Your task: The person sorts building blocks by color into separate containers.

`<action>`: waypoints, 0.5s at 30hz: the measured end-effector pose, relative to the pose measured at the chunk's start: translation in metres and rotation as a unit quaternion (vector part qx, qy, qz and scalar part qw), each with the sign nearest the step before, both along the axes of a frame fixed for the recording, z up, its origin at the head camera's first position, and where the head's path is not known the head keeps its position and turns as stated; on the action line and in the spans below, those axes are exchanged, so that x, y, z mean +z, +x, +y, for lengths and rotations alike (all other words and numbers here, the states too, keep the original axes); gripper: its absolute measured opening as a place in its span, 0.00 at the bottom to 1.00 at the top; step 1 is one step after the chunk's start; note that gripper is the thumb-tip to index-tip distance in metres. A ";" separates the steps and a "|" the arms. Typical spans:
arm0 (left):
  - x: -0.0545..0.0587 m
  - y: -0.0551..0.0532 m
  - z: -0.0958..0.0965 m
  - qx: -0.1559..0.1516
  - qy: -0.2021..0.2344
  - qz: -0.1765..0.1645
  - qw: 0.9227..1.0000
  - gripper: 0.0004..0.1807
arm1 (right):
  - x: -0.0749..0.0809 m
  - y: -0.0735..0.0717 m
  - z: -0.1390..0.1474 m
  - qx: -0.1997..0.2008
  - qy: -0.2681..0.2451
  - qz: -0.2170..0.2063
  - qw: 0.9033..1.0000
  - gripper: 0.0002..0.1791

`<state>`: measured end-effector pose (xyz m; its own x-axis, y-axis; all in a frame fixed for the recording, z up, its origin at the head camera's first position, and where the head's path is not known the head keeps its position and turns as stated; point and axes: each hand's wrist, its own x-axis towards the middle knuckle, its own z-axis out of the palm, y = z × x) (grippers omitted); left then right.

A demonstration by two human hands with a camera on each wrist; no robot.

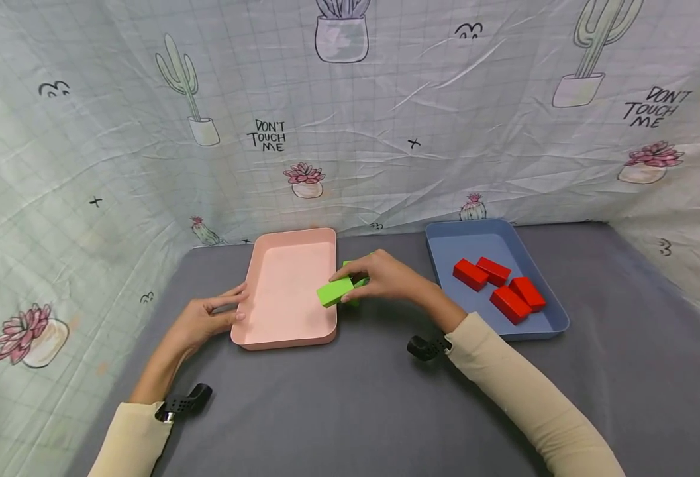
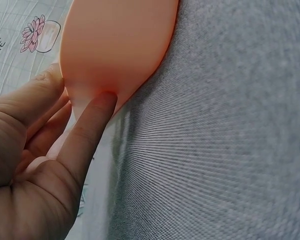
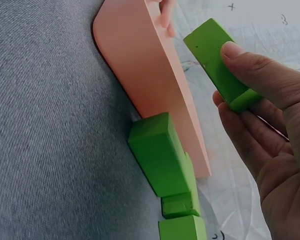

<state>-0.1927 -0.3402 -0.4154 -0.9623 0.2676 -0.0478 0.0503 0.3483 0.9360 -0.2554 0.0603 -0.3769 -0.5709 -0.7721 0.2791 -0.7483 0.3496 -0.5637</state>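
My right hand [image 1: 388, 275] pinches a green block [image 1: 334, 291] between thumb and fingers, over the right rim of a pink tray [image 1: 287, 343]. In the right wrist view the held block [image 3: 215, 62] is tilted and above the tray's edge. Several more green blocks [image 3: 157, 152] stand on the table against the tray's right side, mostly hidden behind the right hand in the head view. My left hand [image 1: 203, 321] holds the tray's left rim. In the left wrist view one fingertip [image 2: 107, 100] presses on the tray's outer wall. Nothing lies inside the pink tray.
A blue tray [image 1: 453, 235] stands to the right, past my right forearm, with several red blocks [image 1: 510, 303] in it. Grey cloth [image 1: 326, 411] covers the table. Behind and at the sides hangs a pale printed curtain [image 1: 385, 99] with cactus drawings.
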 end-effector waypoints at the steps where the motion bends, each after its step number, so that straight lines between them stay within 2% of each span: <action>1: 0.000 0.000 0.001 0.002 -0.001 0.000 1.000 0.31 | -0.001 0.000 -0.001 0.002 -0.001 0.002 1.000 0.23; 15: -0.002 0.001 0.002 0.012 -0.004 0.002 1.000 0.31 | -0.008 0.002 -0.010 0.022 -0.028 -0.012 0.999 0.22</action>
